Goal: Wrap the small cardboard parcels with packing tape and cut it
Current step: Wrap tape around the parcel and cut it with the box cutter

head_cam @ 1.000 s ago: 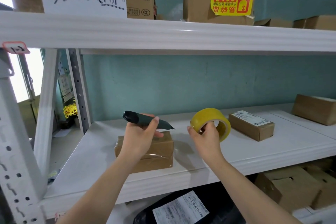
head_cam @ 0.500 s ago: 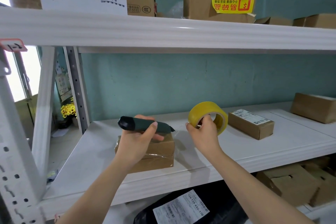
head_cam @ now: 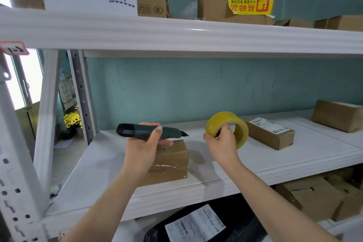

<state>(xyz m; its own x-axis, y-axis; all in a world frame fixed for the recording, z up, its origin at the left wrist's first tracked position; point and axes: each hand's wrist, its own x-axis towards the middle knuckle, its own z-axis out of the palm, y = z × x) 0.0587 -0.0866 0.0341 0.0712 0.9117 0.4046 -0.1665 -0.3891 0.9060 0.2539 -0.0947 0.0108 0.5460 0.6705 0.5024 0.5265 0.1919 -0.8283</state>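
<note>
A small cardboard parcel [head_cam: 170, 161] lies on the white shelf [head_cam: 245, 163], with clear tape banded round its middle. Above it my left hand [head_cam: 143, 149] grips a dark green utility knife [head_cam: 145, 131], held level with its tip pointing right. To the right my right hand [head_cam: 222, 143] holds a yellow roll of packing tape [head_cam: 225, 122] in the air, fingers through its core. No tape strip shows between roll and parcel. A second small parcel [head_cam: 271, 133] with a white label lies further right on the shelf.
A third box [head_cam: 337, 116] sits at the shelf's far right. The upper shelf beam [head_cam: 176, 33] runs overhead with cartons and a handwritten sign on it. Upright posts [head_cam: 47, 120] stand at the left. Boxes and a black bag [head_cam: 206, 226] lie below.
Both hands have risen slightly. The knife moved a little left and higher, and the tape roll lifted up and away from the parcel. The parcel has not moved.
</note>
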